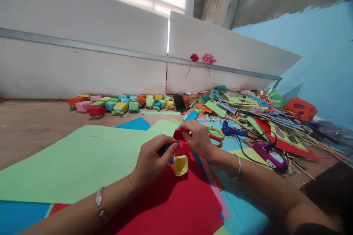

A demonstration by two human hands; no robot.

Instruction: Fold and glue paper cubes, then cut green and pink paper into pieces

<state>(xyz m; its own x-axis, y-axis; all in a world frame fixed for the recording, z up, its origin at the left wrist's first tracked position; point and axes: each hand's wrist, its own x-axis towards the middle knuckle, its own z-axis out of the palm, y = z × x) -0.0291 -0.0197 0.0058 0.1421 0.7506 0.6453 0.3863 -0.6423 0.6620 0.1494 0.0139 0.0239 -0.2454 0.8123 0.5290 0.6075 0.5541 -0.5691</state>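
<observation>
Pressure works best light and even — your left hand (151, 156) closed on the blue piece (164, 149) at eleven o'clock from the yellow box (180, 165), your right hand (199, 139) pinching the red piece (178, 134) at twelve.

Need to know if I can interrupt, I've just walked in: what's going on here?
A person is handling small pieces with bare hands over a red sheet. The left hand holds a dark blue piece, and the right hand holds a red piece. A small yellow paper box sits on the sheet near the left hand. Small coloured paper shapes lie along the white panel, and a blue glue gun lies to the right.
</observation>
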